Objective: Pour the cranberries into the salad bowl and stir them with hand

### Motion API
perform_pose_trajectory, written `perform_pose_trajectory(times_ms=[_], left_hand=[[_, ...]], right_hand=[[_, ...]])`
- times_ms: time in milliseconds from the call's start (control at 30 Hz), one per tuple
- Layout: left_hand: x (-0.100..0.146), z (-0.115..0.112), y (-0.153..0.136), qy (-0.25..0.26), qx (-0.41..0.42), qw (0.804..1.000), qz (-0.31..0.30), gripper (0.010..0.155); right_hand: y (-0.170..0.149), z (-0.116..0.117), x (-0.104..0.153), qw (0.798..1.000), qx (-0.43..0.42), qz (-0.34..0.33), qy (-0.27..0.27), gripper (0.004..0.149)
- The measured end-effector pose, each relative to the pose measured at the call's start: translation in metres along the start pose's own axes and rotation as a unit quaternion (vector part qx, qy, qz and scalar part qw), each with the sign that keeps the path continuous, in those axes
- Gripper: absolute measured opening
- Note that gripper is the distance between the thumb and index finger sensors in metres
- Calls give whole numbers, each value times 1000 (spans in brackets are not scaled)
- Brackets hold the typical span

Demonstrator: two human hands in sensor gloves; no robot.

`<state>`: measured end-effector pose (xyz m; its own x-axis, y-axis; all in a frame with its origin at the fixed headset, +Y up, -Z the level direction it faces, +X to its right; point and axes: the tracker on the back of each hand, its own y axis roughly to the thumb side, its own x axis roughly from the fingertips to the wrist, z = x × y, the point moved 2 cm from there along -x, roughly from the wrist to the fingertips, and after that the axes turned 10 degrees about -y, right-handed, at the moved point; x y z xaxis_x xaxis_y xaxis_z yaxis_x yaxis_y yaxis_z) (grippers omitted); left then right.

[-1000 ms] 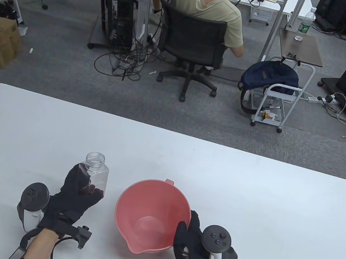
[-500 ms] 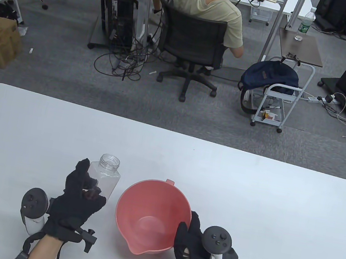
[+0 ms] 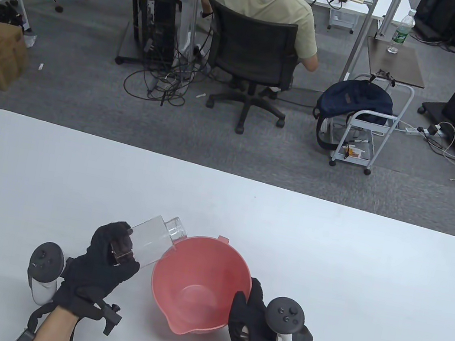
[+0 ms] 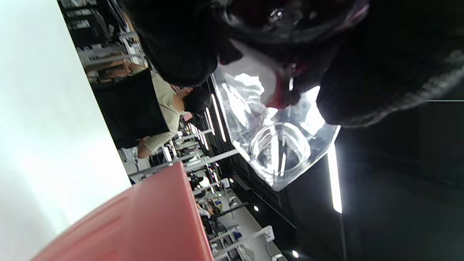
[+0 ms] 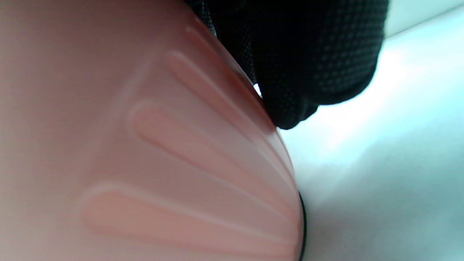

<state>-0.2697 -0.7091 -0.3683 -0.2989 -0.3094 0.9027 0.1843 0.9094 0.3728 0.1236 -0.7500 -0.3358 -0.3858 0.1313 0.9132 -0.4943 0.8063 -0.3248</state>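
Note:
A pink salad bowl (image 3: pixel 201 282) with a pour spout stands near the table's front edge; its inside looks empty. My left hand (image 3: pixel 111 253) grips a clear square plastic jar (image 3: pixel 151 238), tipped with its open mouth over the bowl's left rim. A few dark red cranberries show at the jar's bottom, under my fingers. In the left wrist view the jar (image 4: pixel 279 145) hangs below my fingers, the pink bowl's rim (image 4: pixel 152 224) at the bottom. My right hand (image 3: pixel 249 310) holds the bowl's right side, thumb over the rim. The right wrist view shows the ribbed bowl wall (image 5: pixel 163 152) up close.
The white table (image 3: pixel 325 262) stretches wide behind and to the right of the bowl. Beyond its far edge a person sits in an office chair (image 3: pixel 252 56) at a desk, with a small white cart (image 3: pixel 365 124) and cables on the floor.
My left hand has carried the jar right, from upright beside the bowl to tipped with its mouth over the bowl's left rim. My right hand and the bowl have stayed put.

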Motion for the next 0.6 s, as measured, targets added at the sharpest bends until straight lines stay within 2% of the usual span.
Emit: perform_pose_trajectory(times_ms=[300, 467, 567, 600], left_hand=[[-1, -2, 3, 3, 34, 999, -15, 85], [-2, -7, 0, -27, 96, 995, -17, 84], [0, -4, 3, 2, 3, 1000, 10, 83], [0, -3, 2, -1, -6, 1000, 6, 84]], right_hand=[[0, 0, -1, 1000, -2, 2, 2, 61], [-1, 0, -1, 1000, -3, 2, 3, 61], [0, 0, -1, 1000, -2, 2, 4, 61], [-1, 0, -1, 1000, -2, 2, 3, 61]])
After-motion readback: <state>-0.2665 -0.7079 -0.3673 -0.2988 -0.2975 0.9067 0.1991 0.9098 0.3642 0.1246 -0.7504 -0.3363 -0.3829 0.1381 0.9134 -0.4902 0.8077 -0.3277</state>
